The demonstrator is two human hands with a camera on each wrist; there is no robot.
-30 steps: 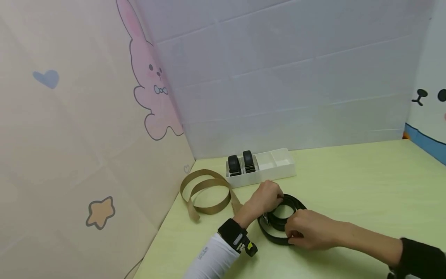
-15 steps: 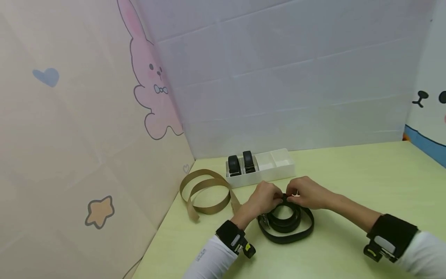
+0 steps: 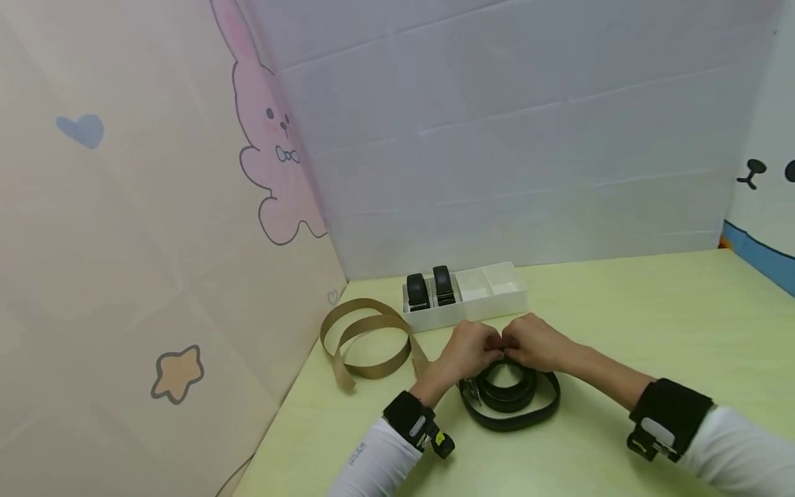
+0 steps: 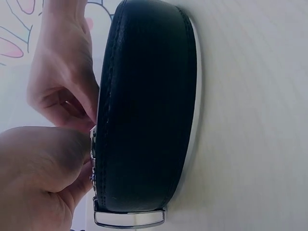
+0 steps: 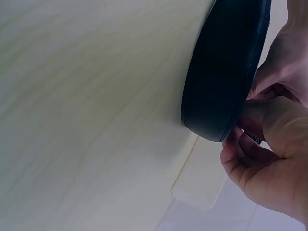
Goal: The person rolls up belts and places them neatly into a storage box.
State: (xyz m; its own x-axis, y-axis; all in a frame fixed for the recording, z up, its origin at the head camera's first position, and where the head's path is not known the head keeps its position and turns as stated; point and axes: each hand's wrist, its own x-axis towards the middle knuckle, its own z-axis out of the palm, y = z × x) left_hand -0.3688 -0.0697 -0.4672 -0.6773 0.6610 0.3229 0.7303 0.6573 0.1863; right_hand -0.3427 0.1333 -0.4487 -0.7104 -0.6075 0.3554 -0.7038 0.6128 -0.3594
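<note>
A black leather belt (image 3: pixel 509 421), loosely coiled on the table, has an inner coil and a wider outer loop. Its metal buckle (image 4: pixel 129 219) shows at the coil's left side. My left hand (image 3: pixel 467 347) pinches the far side of the coil with thumb and fingers. Right beside it, my right hand (image 3: pixel 537 343) holds the belt too, and the fingertips of both hands meet there. The right wrist view shows my right fingers (image 5: pixel 236 154) curled at the belt's edge; the exact spot they grip is partly hidden.
Behind the hands stands a white divided box (image 3: pixel 462 314). Two rolled black belts, one (image 3: pixel 417 293) beside the other (image 3: pixel 444 284), sit in its left compartments. A tan webbing strap (image 3: pixel 373 373) lies loosely looped at the left. Printed cloth walls (image 3: pixel 528 138) border the table.
My right hand has left the near right part of the belt and moved to the far side, up against my left hand. The left hand has stayed in place.
</note>
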